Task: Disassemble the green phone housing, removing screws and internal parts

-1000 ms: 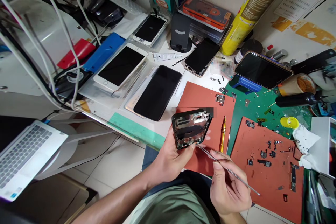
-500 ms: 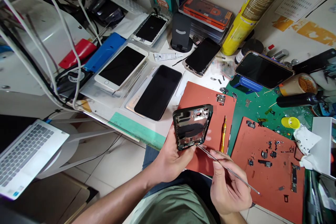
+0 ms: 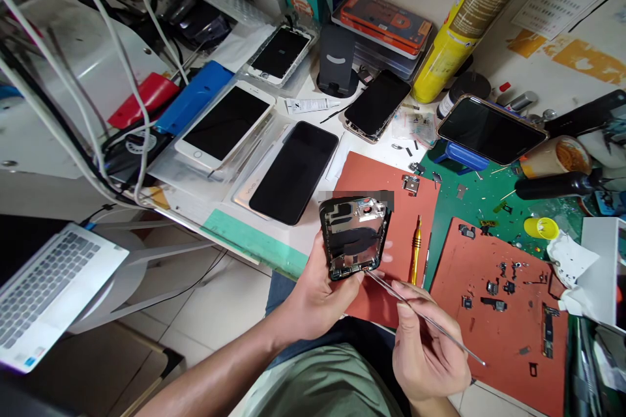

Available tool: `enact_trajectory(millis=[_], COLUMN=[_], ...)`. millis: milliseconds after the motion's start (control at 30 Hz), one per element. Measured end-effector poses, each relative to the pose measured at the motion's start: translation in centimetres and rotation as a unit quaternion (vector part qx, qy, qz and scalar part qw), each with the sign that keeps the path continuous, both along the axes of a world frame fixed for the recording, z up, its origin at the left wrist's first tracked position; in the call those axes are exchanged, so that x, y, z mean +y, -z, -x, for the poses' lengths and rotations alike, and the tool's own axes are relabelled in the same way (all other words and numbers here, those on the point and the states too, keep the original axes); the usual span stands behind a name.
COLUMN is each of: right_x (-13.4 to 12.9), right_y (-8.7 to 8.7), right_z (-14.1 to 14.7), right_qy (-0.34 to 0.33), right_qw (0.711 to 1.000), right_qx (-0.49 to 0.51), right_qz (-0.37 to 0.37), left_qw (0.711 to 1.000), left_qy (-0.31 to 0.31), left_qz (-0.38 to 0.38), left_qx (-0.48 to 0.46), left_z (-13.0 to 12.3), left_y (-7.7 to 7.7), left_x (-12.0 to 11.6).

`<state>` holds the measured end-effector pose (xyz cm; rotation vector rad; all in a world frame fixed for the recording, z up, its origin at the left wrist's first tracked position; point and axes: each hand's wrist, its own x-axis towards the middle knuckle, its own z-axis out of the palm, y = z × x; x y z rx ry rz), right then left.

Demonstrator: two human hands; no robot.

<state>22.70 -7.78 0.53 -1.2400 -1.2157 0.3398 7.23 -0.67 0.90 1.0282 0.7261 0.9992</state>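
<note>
An opened phone housing (image 3: 355,238), its metal inside facing me, is tilted up in my left hand (image 3: 323,293), with the thumb along its bottom edge. My right hand (image 3: 428,342) pinches thin metal tweezers (image 3: 424,316), whose tip meets the bottom edge of the housing near my left thumb. Behind the housing lies a red-brown mat (image 3: 391,176) bearing a gold screwdriver (image 3: 416,251) and a small metal part. On a second mat (image 3: 493,384) at the right, several small phone parts are spread out.
Several phones, one a black phone (image 3: 294,172), lie on the white table behind my hands. A yellow spray can (image 3: 469,19) stands at the back right. A laptop (image 3: 59,287) is at the far left, and white cables (image 3: 120,55) hang at the upper left.
The phone housing has tipped slightly in my left hand, its upper edge shifting a little left, so more of its inside shows. The tweezer tip stays at its bottom edge.
</note>
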Motion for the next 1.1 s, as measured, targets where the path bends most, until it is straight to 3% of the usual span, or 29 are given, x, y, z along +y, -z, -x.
enact_trajectory(millis=[1100], right_x=[0.0], right_y=[0.01], right_z=[0.21], right_qy=[0.032], right_qw=[0.999], right_qx=[-0.004], right_qz=[0.012], left_qw=[1.0], left_qy=[-0.01], left_qz=[0.0], left_qx=[0.002], left_z=[0.07], left_y=[-0.15], left_x=[0.19])
